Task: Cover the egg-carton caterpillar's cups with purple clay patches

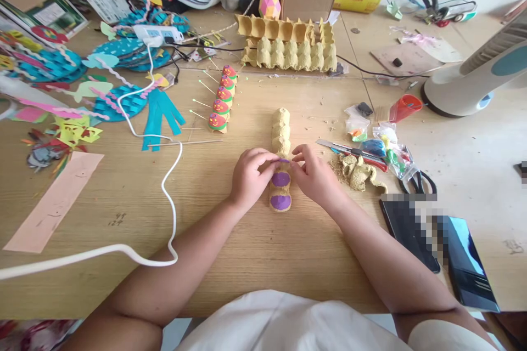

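Note:
A narrow strip of egg carton (281, 127) lies lengthwise on the table in front of me, its bumps facing up. Purple clay (281, 202) covers the two bumps nearest me, while the far bumps are bare tan cardboard. Above the middle of the strip, a small flat piece of purple clay (284, 160) is stretched between my fingertips. My left hand (254, 174) pinches its left end. From the other side, my right hand (312, 175) pinches the right end with thumb and forefinger. Whether the piece touches the carton I cannot tell.
A decorated egg-carton caterpillar (222, 100) stands left of centre. Uncut egg cartons (296, 55) lie at the back. A utility knife (346, 149), torn carton scraps (360, 173) and bagged clay (374, 147) are on the right. A white cable (175, 214) crosses the left side.

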